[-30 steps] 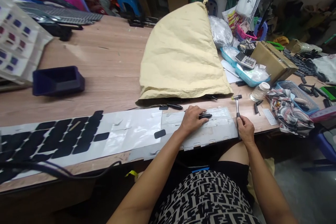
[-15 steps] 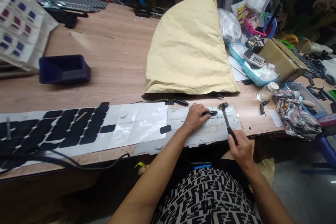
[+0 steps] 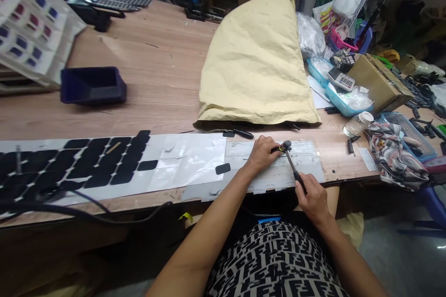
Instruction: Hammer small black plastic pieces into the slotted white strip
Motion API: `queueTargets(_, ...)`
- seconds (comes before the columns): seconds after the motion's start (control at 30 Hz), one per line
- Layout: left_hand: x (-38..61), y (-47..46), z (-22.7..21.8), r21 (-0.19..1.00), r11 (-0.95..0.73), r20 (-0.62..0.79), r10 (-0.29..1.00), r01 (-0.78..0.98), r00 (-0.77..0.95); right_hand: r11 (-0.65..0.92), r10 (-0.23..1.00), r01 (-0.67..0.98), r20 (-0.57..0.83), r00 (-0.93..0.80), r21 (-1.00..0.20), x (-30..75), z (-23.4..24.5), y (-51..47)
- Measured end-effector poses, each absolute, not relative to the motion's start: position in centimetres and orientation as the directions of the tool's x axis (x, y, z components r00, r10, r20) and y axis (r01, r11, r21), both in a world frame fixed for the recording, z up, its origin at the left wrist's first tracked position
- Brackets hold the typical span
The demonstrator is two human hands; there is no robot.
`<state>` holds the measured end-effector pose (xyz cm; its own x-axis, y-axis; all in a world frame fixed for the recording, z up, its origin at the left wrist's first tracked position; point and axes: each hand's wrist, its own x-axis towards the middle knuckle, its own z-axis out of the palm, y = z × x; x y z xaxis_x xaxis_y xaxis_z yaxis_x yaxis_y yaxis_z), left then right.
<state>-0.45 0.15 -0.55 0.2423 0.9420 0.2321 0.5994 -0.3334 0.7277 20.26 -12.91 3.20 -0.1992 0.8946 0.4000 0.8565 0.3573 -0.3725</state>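
A person's right hand (image 3: 313, 198) closes in a full fist around the black handle of a small hammer (image 3: 291, 165), whose head rests on a small black part (image 3: 277, 149). The left hand (image 3: 263, 153) pins that part down, fingers and thumb pinched together on its near end. The part lies flat on a clear plastic sheet (image 3: 306, 148) at the right end of a long grey backing strip (image 3: 195, 160), near the front edge of a wooden table (image 3: 156, 74) and directly ahead of the seated person. The hammer handle slants back from the part towards the person's lap.

Just left of the left wrist, a loose black pad (image 3: 223, 168) sits alone on the strip. Farther left, rows of black pads (image 3: 101, 167) cover the strip in a close grid. A black cable (image 3: 104, 216) runs along the table's front edge below them. Two slim black parts (image 3: 243, 133) lie at the mouth of a large yellow paper sack (image 3: 258, 60), which lies slumped on the table just behind the hands.

To the right of the sack, a calculator (image 3: 341, 79) rests on a blue basket (image 3: 343, 106), next to a cardboard box (image 3: 379, 84). A small jar with a white lid (image 3: 357, 124) stands in front of them, beside a patterned cloth (image 3: 395, 158). A dark blue tray (image 3: 92, 85) sits well apart on the left side of the table.
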Motion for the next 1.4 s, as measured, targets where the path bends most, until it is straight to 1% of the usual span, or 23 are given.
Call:
queueTargets(0.07,-0.4,0.1,-0.5,0.730,-0.332,0.232,0.942,0.597,0.241,0.321,0.912,0.854,0.376,-0.164,-0.409,20.7,3.1,-12.5)
queueTargets(0.13,-0.4,0.2,-0.6,0.732,-0.332,0.232,0.943,0.595,0.240,0.257,0.927,0.860,0.363,-0.091,-0.441,21.7,3.2,-11.7)
queueTargets(0.27,-0.5,0.4,-0.6,0.730,-0.320,0.215,0.946,0.604,0.241,0.055,0.927,0.869,0.349,0.139,-0.492,24.5,3.1,-9.1)
queueTargets(0.37,-0.7,0.0,0.1,0.726,-0.325,0.190,0.942,0.605,0.278,-0.126,0.921,0.770,0.214,0.324,-0.625,26.2,2.7,-7.4)
queueTargets(0.43,-0.9,-1.3,1.0,0.730,-0.376,0.193,0.915,0.571,0.355,-0.185,0.916,0.701,0.138,0.377,-0.688,26.8,2.5,-6.9)
queueTargets(0.5,-1.2,-3.4,1.9,0.735,-0.464,0.226,0.855,0.495,0.467,-0.165,0.923,0.684,0.134,0.361,-0.710,27.0,2.3,-6.9)
queueTargets(0.6,-1.5,-7.5,2.7,0.715,-0.585,0.261,0.731,0.382,0.631,-0.099,0.931,0.699,0.182,0.316,-0.708,26.9,2.2,-7.2)
queueTargets(0.67,-1.5,-10.0,2.7,0.664,-0.636,0.245,0.682,0.393,0.689,-0.091,0.927,0.706,0.199,0.318,-0.702,26.7,2.2,-7.3)
queueTargets(0.8,-1.2,-12.5,1.8,0.502,-0.700,0.227,0.673,0.507,0.704,-0.095,0.918,0.707,0.212,0.334,-0.700,26.6,2.1,-7.3)
queueTargets(0.87,-1.2,-12.2,1.5,0.487,-0.710,0.241,0.669,0.508,0.703,-0.087,0.917,0.704,0.219,0.332,-0.705,26.6,2.0,-7.3)
queueTargets(0.93,-1.6,-10.8,1.5,0.509,-0.685,0.272,0.702,0.521,0.658,-0.081,0.918,0.700,0.221,0.330,-0.709,26.6,2.0,-7.3)
queueTargets(1.0,-2.7,-8.3,1.7,0.522,-0.600,0.315,0.796,0.606,0.517,-0.078,0.918,0.696,0.222,0.330,-0.713,26.6,1.9,-7.3)
queueTargets(1.07,-4.3,-5.4,2.0,0.509,-0.438,0.349,0.892,0.741,0.287,-0.068,0.916,0.696,0.232,0.328,-0.715,26.6,1.9,-7.3)
queueTargets(1.13,-6.2,-2.6,2.1,0.473,-0.253,0.355,0.931,0.844,0.080,-0.056,0.915,0.701,0.245,0.321,-0.711,26.6,1.9,-7.3)
queueTargets(1.17,-7.1,-1.5,2.1,0.449,-0.180,0.344,0.939,0.875,0.017,-0.052,0.914,0.705,0.250,0.319,-0.708,26.6,1.9,-7.3)
queueTargets(1.23,-8.6,0.0,1.9,0.402,-0.095,0.296,0.955,0.911,-0.031,-0.054,0.912,0.711,0.255,0.320,-0.701,26.6,1.9,-7.3)
queueTargets(1.3,-9.4,0.5,1.6,0.374,-0.059,0.233,0.972,0.925,-0.032,-0.057,0.911,0.715,0.257,0.323,-0.697,26.6,1.9,-7.3)
queueTargets(1.4,-9.1,0.2,1.3,0.385,-0.049,0.185,0.982,0.922,-0.026,-0.052,0.913,0.717,0.258,0.317,-0.695,26.5,1.8,-7.4)
